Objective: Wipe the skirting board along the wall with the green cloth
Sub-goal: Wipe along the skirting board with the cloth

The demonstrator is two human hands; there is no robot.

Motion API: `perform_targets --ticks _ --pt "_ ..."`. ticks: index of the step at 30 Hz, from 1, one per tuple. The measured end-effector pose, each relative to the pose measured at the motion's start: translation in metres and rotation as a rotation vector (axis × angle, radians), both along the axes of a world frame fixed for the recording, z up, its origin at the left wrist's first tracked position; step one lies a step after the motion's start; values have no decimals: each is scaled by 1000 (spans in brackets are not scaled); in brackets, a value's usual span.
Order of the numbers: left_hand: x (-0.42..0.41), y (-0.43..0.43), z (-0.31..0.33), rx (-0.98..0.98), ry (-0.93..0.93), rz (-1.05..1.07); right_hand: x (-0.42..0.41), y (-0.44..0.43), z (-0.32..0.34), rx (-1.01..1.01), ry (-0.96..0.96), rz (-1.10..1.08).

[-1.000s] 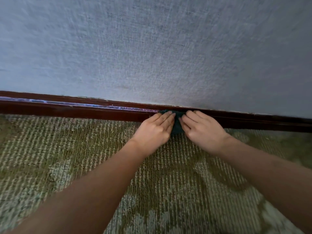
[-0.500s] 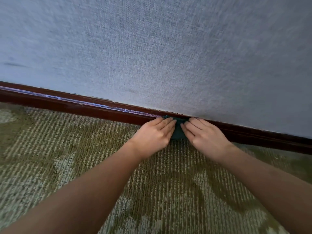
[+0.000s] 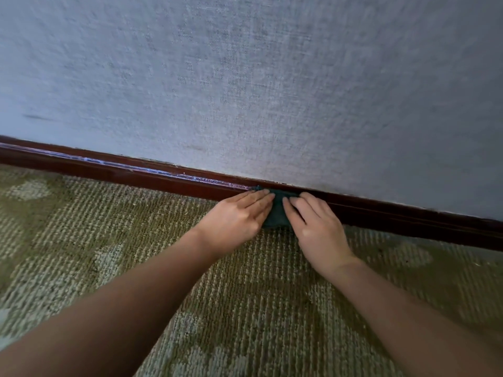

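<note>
Green cloth [image 3: 276, 213] bunched against skirting board [image 3: 141, 176], low on board where it meets carpet [image 3: 109, 262]. Left hand [image 3: 235, 220] flat on cloth, fingers straight, pressing toward board, gripping nothing. Right hand [image 3: 319, 231] likewise: fingers extended over cloth, tips at board. Pale streak along board's upper edge beyond left hand. Grey textured wall [image 3: 245, 85] above board

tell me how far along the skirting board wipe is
Done: cannot tell; the skirting board left of the hands shows a glossy streak, possibly wiped. In hand: left hand and right hand press the green cloth against it. Left: likely the duller stretch to the right.
</note>
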State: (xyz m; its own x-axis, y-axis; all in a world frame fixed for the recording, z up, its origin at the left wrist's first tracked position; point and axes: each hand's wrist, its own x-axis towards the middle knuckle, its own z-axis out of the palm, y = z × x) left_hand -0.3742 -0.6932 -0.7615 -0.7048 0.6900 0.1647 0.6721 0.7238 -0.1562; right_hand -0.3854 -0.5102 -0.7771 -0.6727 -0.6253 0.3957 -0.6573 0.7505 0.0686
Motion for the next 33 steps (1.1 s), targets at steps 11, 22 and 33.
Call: perform_targets --ticks 11,22,33 --pt "-4 -7 -1 15 43 -70 -4 -3 4 16 -5 13" --pt "1 -51 6 2 17 -1 -6 -49 7 7 49 72" --pt "7 -64 8 0 18 68 -11 -66 11 156 28 171"
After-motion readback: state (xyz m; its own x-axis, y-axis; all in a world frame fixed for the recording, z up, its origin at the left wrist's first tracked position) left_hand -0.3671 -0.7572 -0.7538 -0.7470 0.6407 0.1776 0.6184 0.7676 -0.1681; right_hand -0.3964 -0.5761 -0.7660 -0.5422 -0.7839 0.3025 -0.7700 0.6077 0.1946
